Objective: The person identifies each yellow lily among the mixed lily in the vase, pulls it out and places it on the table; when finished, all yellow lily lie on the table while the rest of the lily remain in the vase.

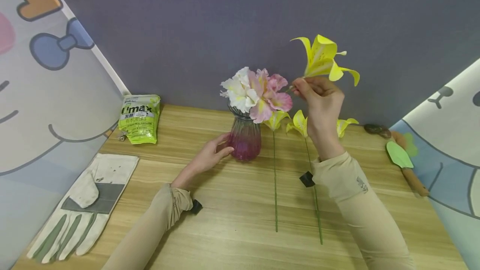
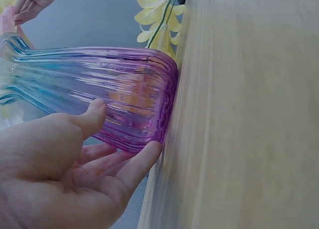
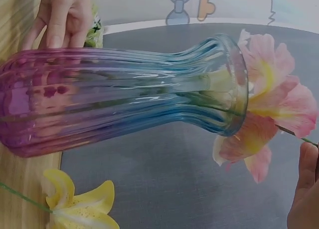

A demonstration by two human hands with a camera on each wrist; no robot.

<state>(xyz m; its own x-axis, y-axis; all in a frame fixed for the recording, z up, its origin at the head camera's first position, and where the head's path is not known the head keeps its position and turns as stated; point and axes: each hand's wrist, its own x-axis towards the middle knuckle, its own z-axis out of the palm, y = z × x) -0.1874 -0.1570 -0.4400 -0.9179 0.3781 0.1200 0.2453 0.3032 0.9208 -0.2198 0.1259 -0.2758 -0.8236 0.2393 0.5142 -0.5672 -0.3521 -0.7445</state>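
Standing on a wooden bench [image 1: 232, 236] before a grey wall [image 1: 225, 20], vase [image 1: 245, 136] touched by open left hand [image 1: 208, 157]; right hand [image 1: 318, 103] pinches yellow lily [image 1: 322, 59].

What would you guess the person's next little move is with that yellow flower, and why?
Probably lowering the yellow lily so its stem goes into the mouth of the vase. The right hand pinches it just above and beside the pink and white blooms already in it, while the left hand steadies the vase's base on the table.
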